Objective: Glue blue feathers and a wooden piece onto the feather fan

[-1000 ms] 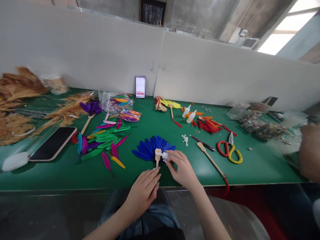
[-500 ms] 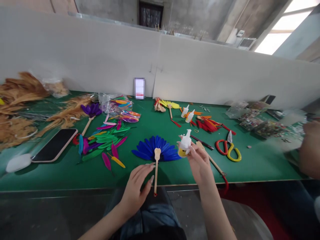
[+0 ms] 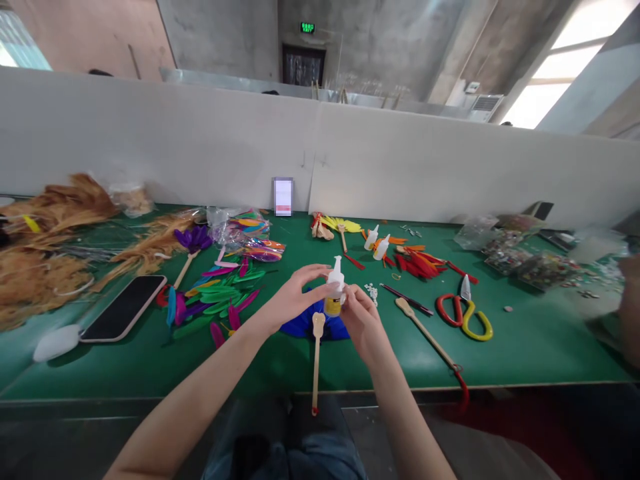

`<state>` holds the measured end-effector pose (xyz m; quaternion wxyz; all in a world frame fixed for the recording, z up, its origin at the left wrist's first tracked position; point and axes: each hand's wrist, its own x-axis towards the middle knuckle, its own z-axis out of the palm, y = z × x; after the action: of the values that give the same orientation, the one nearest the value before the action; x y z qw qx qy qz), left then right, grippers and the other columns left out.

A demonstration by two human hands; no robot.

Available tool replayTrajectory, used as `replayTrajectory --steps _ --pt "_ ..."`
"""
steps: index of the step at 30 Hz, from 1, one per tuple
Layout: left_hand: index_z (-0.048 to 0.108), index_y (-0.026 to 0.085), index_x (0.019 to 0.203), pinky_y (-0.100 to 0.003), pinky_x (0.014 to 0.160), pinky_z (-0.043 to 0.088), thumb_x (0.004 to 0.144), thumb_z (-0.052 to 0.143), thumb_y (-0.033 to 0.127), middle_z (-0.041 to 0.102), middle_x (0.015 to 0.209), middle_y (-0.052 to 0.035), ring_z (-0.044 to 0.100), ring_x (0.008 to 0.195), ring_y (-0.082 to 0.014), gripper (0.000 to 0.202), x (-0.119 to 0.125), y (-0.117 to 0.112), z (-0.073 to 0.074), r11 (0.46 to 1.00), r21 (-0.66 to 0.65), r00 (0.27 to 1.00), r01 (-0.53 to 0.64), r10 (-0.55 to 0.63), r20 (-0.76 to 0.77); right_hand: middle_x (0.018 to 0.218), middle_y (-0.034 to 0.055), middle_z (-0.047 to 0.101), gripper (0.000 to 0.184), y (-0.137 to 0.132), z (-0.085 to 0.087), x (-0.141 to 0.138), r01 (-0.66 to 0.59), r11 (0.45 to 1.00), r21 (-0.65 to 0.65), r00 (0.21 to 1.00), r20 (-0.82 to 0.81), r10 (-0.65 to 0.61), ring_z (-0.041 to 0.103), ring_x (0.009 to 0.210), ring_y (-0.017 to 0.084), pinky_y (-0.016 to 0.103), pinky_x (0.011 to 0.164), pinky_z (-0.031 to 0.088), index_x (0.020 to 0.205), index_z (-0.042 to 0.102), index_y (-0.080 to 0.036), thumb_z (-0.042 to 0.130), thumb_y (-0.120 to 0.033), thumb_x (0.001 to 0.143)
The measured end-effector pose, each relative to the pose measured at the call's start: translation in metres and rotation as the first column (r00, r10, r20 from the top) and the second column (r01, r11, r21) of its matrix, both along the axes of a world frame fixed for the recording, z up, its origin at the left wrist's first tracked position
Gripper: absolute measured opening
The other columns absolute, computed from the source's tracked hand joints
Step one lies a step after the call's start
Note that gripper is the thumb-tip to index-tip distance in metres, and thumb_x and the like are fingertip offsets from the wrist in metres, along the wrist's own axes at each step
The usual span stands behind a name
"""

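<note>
Both my hands meet at a small glue bottle (image 3: 333, 305) with a white nozzle top and a yellow label, held upright over the blue feather fan (image 3: 295, 325). My left hand (image 3: 300, 293) has its fingers closed round the bottle's upper part from the left. On the other side, my right hand (image 3: 363, 323) pinches at the bottle's right side; its fingertips are partly hidden. Below lies the fan's wooden handle (image 3: 316, 363), its wide head shiny on top and its lower end past the table edge. The hands and bottle cover part of the blue feathers.
Loose coloured feathers (image 3: 227, 293) and a phone (image 3: 125, 310) lie left. To the right are small white pieces (image 3: 371, 292), tweezers (image 3: 407, 299), another wooden handle (image 3: 427, 333), and scissors (image 3: 465, 310). Two more glue bottles (image 3: 381, 248) stand behind. Another person's arm (image 3: 631, 310) shows far right.
My right hand has brought the glue bottle left, over the fan. My left hand has risen from beside the handle and closed on the bottle. The view has tilted up slightly.
</note>
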<state>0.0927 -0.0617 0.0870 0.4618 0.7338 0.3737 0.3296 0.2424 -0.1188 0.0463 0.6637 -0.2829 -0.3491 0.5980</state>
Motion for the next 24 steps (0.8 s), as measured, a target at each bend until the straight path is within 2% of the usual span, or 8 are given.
replayTrajectory --steps 4,7,9,13,15,17,19,24 --pt "0.063 0.023 0.115 -0.036 0.097 0.042 0.079 0.065 0.042 0.062 0.121 -0.0062 0.053 0.116 -0.0243 0.042 0.01 0.012 0.001 0.977 -0.174 0.989 0.12 -0.102 0.11 0.073 -0.0029 0.058 0.019 0.01 -0.008 0.001 -0.059 0.998 -0.009 0.995 -0.087 0.058 0.054 0.068 0.011 0.021 0.066 0.044 0.07 0.06 -0.021 0.071 -0.035 0.077" --pt "0.063 0.02 0.115 -0.033 0.088 0.047 0.076 0.068 0.041 0.064 0.118 -0.0073 0.055 0.111 -0.024 0.045 0.014 0.017 -0.001 0.96 -0.222 0.977 0.172 -0.138 0.161 0.076 -0.0021 0.061 0.017 0.017 -0.014 0.002 -0.1 0.995 -0.031 0.986 -0.136 0.094 0.058 0.072 0.012 0.024 0.07 0.047 0.072 0.061 -0.022 0.072 -0.034 0.076" --pt "0.064 0.018 0.112 -0.031 0.082 0.049 0.077 0.066 0.042 0.066 0.113 -0.0084 0.059 0.103 -0.0227 0.043 0.016 0.021 -0.004 0.973 -0.194 0.983 0.122 -0.091 0.16 0.079 -0.0013 0.065 0.018 0.02 -0.018 0.005 -0.095 0.994 -0.052 0.988 -0.126 0.087 0.062 0.077 0.014 0.026 0.075 0.048 0.071 0.06 -0.023 0.072 -0.036 0.075" --pt "0.063 0.015 0.103 -0.031 0.079 0.049 0.078 0.062 0.046 0.07 0.102 -0.0081 0.064 0.091 -0.0206 0.04 0.022 0.041 -0.012 0.997 0.006 0.99 -0.078 0.076 0.118 0.105 0.004 0.07 0.024 0.014 -0.025 0.02 0.018 0.993 -0.118 0.998 0.055 -0.012 0.063 0.101 0.021 0.033 0.093 0.043 0.069 0.061 -0.022 0.072 -0.042 0.074" --pt "0.063 0.017 0.097 -0.031 0.081 0.046 0.07 0.07 0.045 0.07 0.098 -0.0059 0.063 0.094 -0.0218 0.039 0.024 0.06 -0.021 0.986 0.081 0.986 -0.145 0.137 0.094 0.112 0.0064 0.069 0.025 0.005 -0.029 0.031 0.119 0.983 -0.14 0.976 0.201 -0.09 0.061 0.105 0.022 0.034 0.094 0.042 0.073 0.065 -0.021 0.069 -0.045 0.076" --pt "0.062 0.019 0.091 -0.03 0.079 0.046 0.064 0.075 0.044 0.07 0.093 -0.0042 0.063 0.093 -0.0227 0.039 0.027 0.081 -0.034 0.974 0.121 0.98 -0.194 0.185 0.077 0.104 0.0079 0.072 0.027 -0.005 -0.032 0.043 0.188 0.97 -0.153 0.934 0.333 -0.128 0.064 0.095 0.021 0.033 0.088 0.045 0.076 0.069 -0.02 0.068 -0.046 0.077" --pt "0.06 0.019 0.087 -0.03 0.076 0.046 0.064 0.073 0.046 0.07 0.09 -0.0041 0.064 0.089 -0.0227 0.038 0.029 0.102 -0.05 0.96 0.144 0.97 -0.242 0.235 0.065 0.091 0.0077 0.074 0.028 -0.015 -0.034 0.05 0.231 0.957 -0.174 0.901 0.411 -0.142 0.065 0.082 0.018 0.029 0.077 0.049 0.075 0.071 -0.019 0.071 -0.047 0.075" --pt "0.058 0.019 0.085 -0.032 0.075 0.048 0.065 0.072 0.044 0.071 0.089 -0.0058 0.065 0.087 -0.0238 0.036 0.032 0.131 -0.09 0.936 0.156 0.949 -0.316 0.312 0.05 0.078 0.0076 0.073 0.031 -0.027 -0.029 0.039 0.265 0.927 -0.263 0.913 0.377 -0.154 0.059 0.063 0.013 0.024 0.058 0.05 0.072 0.073 -0.016 0.075 -0.047 0.07"
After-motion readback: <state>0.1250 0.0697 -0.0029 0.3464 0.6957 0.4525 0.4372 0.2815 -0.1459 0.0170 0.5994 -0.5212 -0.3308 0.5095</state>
